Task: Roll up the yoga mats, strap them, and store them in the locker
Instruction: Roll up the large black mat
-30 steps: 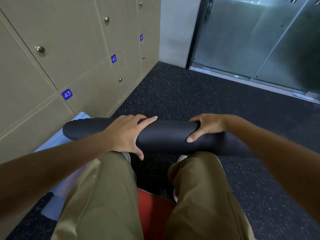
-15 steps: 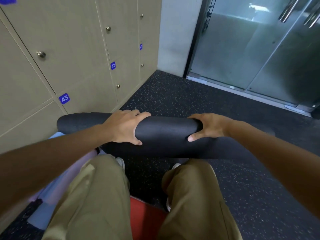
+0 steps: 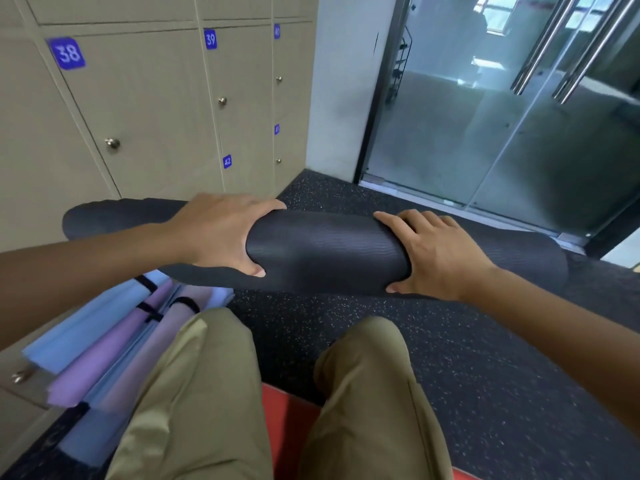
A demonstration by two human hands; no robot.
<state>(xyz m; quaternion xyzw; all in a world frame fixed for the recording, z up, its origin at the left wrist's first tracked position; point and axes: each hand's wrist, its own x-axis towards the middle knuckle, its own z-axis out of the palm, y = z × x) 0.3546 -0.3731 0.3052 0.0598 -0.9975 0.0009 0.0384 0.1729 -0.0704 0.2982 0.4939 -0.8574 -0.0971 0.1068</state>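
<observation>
Above the knees, black rolled mat [image 3: 325, 251] held clear of floor, long axis left-right (parallel to shoulders). Left hand [image 3: 221, 233] and right hand [image 3: 436, 254] both wrap it mid-length.

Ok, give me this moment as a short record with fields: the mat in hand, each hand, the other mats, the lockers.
mat in hand: black yoga mat, rolled, no strap visible
left hand: grips the roll from above
right hand: grips the roll from above
other mats: rolled blue and purple mats with black straps, lying by the lockers
lockers: visible doors closed
floor: dark, speckled
</observation>
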